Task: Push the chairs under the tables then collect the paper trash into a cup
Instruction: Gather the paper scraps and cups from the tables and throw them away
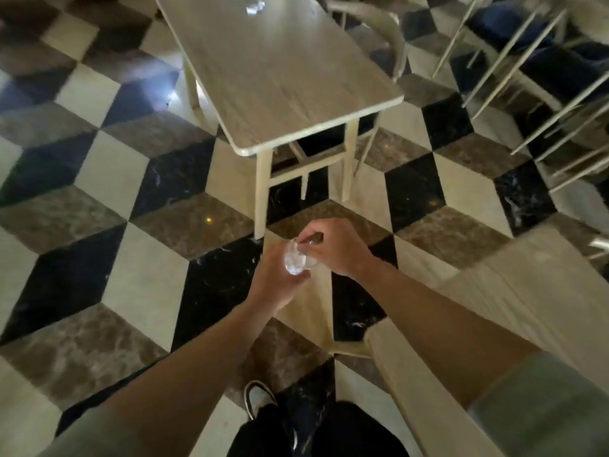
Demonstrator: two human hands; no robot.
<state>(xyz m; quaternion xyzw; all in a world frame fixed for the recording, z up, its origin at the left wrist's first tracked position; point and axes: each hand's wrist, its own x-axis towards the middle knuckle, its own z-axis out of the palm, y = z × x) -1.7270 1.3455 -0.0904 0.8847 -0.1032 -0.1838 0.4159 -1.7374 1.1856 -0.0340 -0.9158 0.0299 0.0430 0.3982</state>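
Note:
My left hand [275, 282] holds a clear cup [298, 260] from below, out in front of me above the floor. White crumpled paper shows inside the cup. My right hand [333, 247] is at the cup's rim, fingers curled over the opening; whether it grips paper is hidden. A pale wooden table [280, 70] stands ahead, with a crumpled white paper [255, 6] lying at its far end. A light chair [385, 34] is tucked along the table's right side, its seat under the top.
The floor is a checker of black, cream and brown tiles. Another pale table edge [514, 291] lies close at my right. Chairs with thin light legs and dark blue seats [540, 61] crowd the upper right. My dark trousers and shoe [260, 397] are below.

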